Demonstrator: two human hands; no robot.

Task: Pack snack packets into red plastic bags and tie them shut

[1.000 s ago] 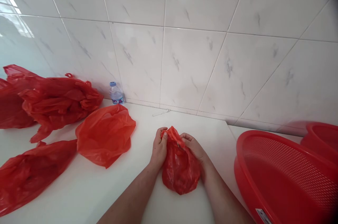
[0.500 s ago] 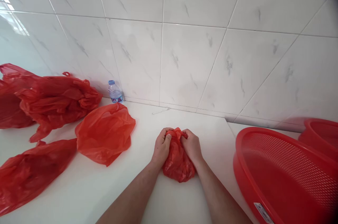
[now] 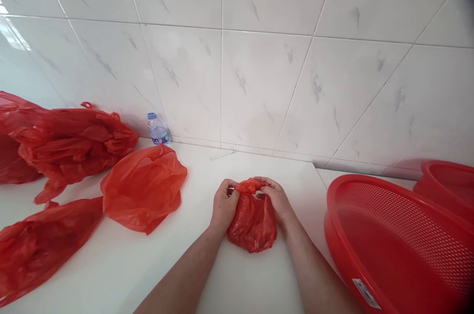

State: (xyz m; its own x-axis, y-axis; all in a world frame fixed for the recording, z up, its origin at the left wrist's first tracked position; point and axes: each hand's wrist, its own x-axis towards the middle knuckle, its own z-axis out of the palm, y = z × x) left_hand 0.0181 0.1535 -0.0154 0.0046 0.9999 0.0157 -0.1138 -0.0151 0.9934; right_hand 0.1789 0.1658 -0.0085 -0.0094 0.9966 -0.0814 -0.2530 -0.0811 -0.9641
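Forearms (image 3: pixel 177 267) converging over the flat white worktop (image 3: pixel 248 284), my left hand (image 3: pixel 224 208) and right hand (image 3: pixel 277 199) pinch the crumpled red plastic bag (image 3: pixel 252 230) by its top.

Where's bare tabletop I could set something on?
Bare tabletop lies between the open red bag and left forearm, between the right hand and near red basket, and between the forearms, nearer than the held bag. Crowded: the left end, with heaped red bags, and the right, with that basket and the far basket.
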